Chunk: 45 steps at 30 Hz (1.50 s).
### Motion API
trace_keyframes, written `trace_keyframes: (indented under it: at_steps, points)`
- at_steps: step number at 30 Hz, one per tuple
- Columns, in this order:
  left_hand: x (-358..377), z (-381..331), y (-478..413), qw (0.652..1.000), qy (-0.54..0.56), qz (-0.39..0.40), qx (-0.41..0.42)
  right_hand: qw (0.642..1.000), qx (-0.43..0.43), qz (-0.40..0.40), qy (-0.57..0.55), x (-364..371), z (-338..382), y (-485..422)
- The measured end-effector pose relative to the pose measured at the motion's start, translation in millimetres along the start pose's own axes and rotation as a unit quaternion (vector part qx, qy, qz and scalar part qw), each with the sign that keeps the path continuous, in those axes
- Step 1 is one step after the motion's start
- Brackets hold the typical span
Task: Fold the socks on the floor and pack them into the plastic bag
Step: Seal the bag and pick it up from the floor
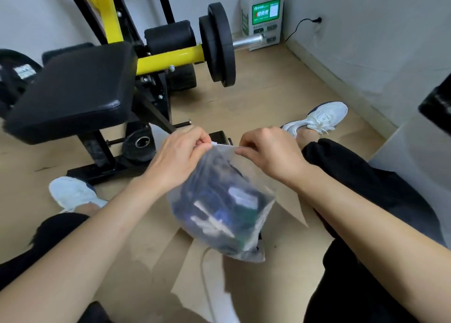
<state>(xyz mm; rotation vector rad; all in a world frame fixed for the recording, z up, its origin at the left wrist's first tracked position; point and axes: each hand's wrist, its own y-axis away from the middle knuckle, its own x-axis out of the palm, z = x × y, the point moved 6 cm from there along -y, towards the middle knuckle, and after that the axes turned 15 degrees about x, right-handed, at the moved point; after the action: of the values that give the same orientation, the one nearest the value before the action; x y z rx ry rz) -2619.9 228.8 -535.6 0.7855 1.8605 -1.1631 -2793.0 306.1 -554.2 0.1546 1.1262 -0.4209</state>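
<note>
A clear plastic bag (253, 176) hangs in the air between my knees, above the wooden floor. It is stuffed with dark, blue and white socks (219, 213). My left hand (178, 156) pinches the bag's top edge at its left end, by a small white slider (214, 144). My right hand (268, 151) pinches the same top edge further right. The strip of the bag's mouth between my hands looks pulled flat. No loose socks show on the floor.
A black and yellow weight bench (73, 90) with weight plates (219, 44) stands close ahead on the left. My white shoes (317, 120) (73, 193) and black trousers flank the bag. A white cable (207, 286) lies on the floor below. A charging box (262, 17) stands in the far corner.
</note>
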Motion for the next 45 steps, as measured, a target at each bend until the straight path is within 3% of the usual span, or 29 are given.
trace_keyframes:
  at_steps: [8, 18, 30, 37, 40, 45]
  points:
    - [16.2, 3.9, 66.5, 0.997, 0.023, 0.005, -0.069, 0.979, -0.074, 0.138, -0.134, 47.2, 44.5, 14.5]
    - [23.1, 4.0, 83.1, 0.991, 0.076, -0.075, -0.075, 0.978, -0.102, 0.119, -0.135, 74.2, 45.8, 20.4]
    - [26.4, 19.4, 107.2, 0.995, -0.041, -0.051, -0.069, 0.984, -0.075, 0.083, -0.138, 66.9, 30.9, 16.8]
    - [10.4, 32.3, 126.3, 0.989, -0.106, -0.063, -0.084, 0.994, -0.053, 0.066, -0.065, 64.8, 23.5, 6.1]
    - [5.8, 32.3, 129.2, 0.987, -0.106, -0.072, -0.093, 0.997, -0.07, 0.032, -0.017, 64.4, 38.0, 7.2]
    - [5.7, 30.4, 130.3, 0.99, -0.089, -0.072, -0.082, 0.98, -0.143, 0.095, -0.097, 86.0, 87.1, 23.9]
